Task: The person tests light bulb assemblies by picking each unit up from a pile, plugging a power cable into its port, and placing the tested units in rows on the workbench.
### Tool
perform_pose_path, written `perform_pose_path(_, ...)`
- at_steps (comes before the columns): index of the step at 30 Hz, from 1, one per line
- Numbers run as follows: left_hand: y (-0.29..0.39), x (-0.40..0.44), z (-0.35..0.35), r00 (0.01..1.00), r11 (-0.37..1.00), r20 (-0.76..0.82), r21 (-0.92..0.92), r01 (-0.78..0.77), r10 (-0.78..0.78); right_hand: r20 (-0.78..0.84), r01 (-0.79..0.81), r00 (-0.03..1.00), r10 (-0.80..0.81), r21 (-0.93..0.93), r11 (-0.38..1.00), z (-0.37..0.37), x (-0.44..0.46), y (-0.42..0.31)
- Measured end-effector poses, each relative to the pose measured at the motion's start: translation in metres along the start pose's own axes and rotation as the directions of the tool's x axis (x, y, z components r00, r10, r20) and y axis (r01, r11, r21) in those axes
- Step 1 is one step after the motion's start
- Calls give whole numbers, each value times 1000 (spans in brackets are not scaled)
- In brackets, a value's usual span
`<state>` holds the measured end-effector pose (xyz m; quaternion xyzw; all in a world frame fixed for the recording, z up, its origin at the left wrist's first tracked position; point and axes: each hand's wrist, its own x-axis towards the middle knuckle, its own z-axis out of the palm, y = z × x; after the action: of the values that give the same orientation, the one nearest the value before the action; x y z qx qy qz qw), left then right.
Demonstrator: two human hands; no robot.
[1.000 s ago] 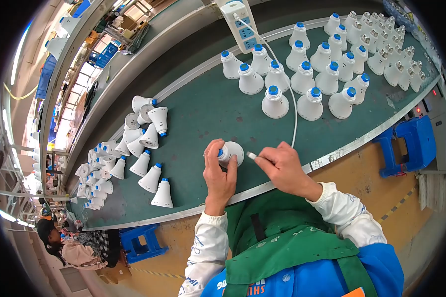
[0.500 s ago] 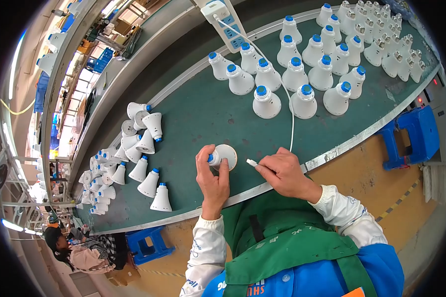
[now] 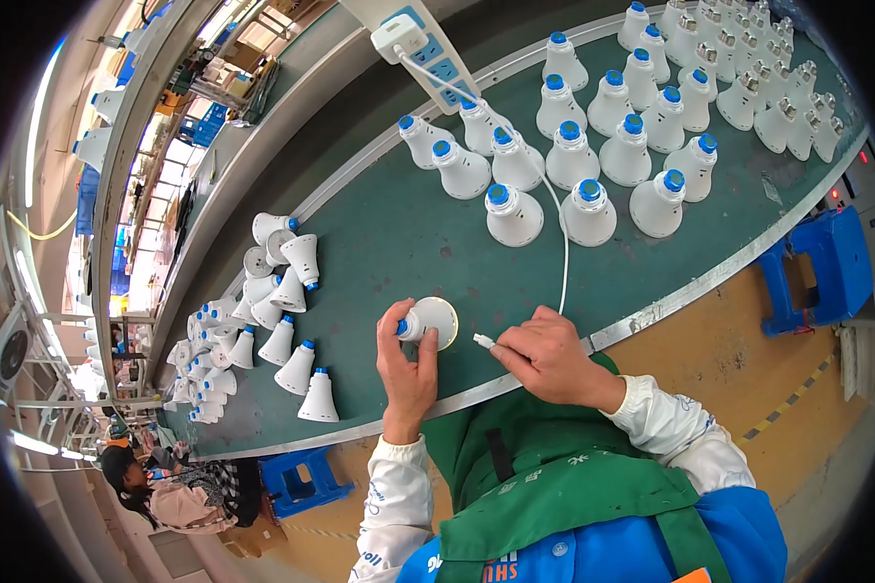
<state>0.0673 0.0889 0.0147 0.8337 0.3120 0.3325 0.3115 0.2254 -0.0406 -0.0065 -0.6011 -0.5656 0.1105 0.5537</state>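
Observation:
My left hand (image 3: 406, 374) is closed around a white cone-shaped bulb (image 3: 432, 322). The bulb's blue cap points left under my fingers, and its wide round face, with a pale yellowish rim, is turned right. In my right hand (image 3: 551, 358) is the end of a white cable (image 3: 566, 257), pinched between thumb and fingers. Its small plug (image 3: 483, 341) sticks out toward the bulb, with a short gap between them. From there the cable runs up across the bench to a white charger (image 3: 399, 37).
The charger sits in a power strip (image 3: 444, 70) behind the green bench (image 3: 389, 243). Several blue-capped bulbs (image 3: 590, 214) stand upright at the back right, beside others with metal ends (image 3: 776, 124). More bulbs (image 3: 297, 367) lie or stand at left. Blue stools (image 3: 822, 267) and a seated person (image 3: 180, 491) are beyond.
The bulb in my left hand has turned a little, its face now further to the right. Both hands sit slightly further left in view, while the whole scene has shifted a little.

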Motion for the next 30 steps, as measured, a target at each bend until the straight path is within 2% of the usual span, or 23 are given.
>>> perform_pose_path(2, 6, 5, -1, 998, 988, 18, -142, 64, -62, 6, 11, 1000, -11, -5, 1000, -1, -1, 1)
perform_pose_path(3, 7, 10, -1, 998, 988, 20, -144, 63, -60, 18, 21, 1000, -20, -8, 1000, -2, -1, 1)
perform_pose_path(5, 9, 27, 4, 999, 997, -1, -63, -43, 43, 23, 24, 999, -24, -10, 1000, -4, 0, 0)
perform_pose_path(7, 12, 49, 15, 998, 994, -31, -102, -49, 46, 30, 35, 999, -35, -7, 999, -4, 0, 0)
perform_pose_path(9, 7, 72, 26, 992, 991, 23, 43, -124, 123, 22, 42, 999, -42, -8, 999, -3, -1, 2)
perform_pose_path(12, 1, 99, 54, 984, 984, -14, -29, -177, 177, -9, 41, 999, -41, 11, 999, -3, 1, 0)
perform_pose_path(16, 0, 112, 70, 976, 976, 27, 39, -216, 215, 37, 15, 999, -15, 0, 1000, -5, 0, 0)
perform_pose_path(18, 2, 110, 67, 979, 984, 113, 36, -177, 172, 28, 27, 999, -26, -3, 1000, -4, 0, 0)
perform_pose_path(19, 4, 107, 62, 981, 984, 103, 44, -171, 165, 37, 34, 999, -34, 5, 999, -3, 1, 0)
perform_pose_path(21, 9, 97, 45, 951, 934, 43, 180, -310, 307, 1, 12, 1000, -12, 37, 999, -3, 3, -2)
perform_pose_path(23, 9, 81, 13, 962, 941, -49, 227, -249, 267, 33, 16, 999, -17, 43, 999, -5, 5, -2)
perform_pose_path(25, -2, 62, -37, 976, 846, -7, 499, -187, 219, 67, 22, 997, -25, 52, 998, -5, 6, -3)
perform_pose_path(27, -19, 40, -84, 997, 807, -69, 590, 17, 30, 69, -5, 998, 3, 22, 1000, -4, 6, -4)
perform_pose_path(29, -25, 22, -124, 950, 647, -125, 706, 288, -286, 83, -4, 997, 1, 31, 1000, -3, 8, -6)
perform_pose_path(30, -25, 15, -136, 947, 644, -134, 705, 297, -291, 87, 0, 996, -1, 12, 1000, -3, 9, -7)
